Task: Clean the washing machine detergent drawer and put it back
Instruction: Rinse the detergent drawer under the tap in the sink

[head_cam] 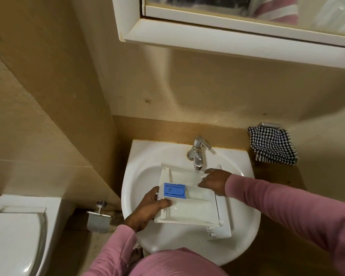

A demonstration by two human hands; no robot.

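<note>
Head view, near to far: my left hand (147, 208) grips the near-left edge of the detergent drawer (189, 198), thumb lying over the top of the rim, fingers wrapped under where I can't see them. Drawer sits across the sink (139, 176) basin, compartments facing up, front panel hanging out to the near right. Blue insert (174, 190) is seated in its left compartment, just beyond my left thumb. My right hand (214, 181) rests on the far-right side of the drawer, fingers spread flat on the rim and the inner wall, not pinching anything.

Far end of the drawer is right under the tap (197, 154) spout. No water visible running, can't confirm.

Step, my read: wash stage, drawer positioned for rinsing, not yet back in the machine. Next move needs one hand freed for the tap lever while the other keeps the drawer steady. Then pull the insert to rinse beneath it.

Checked cloth (273, 145) hangs on the wall far right, handy for drying.
</note>
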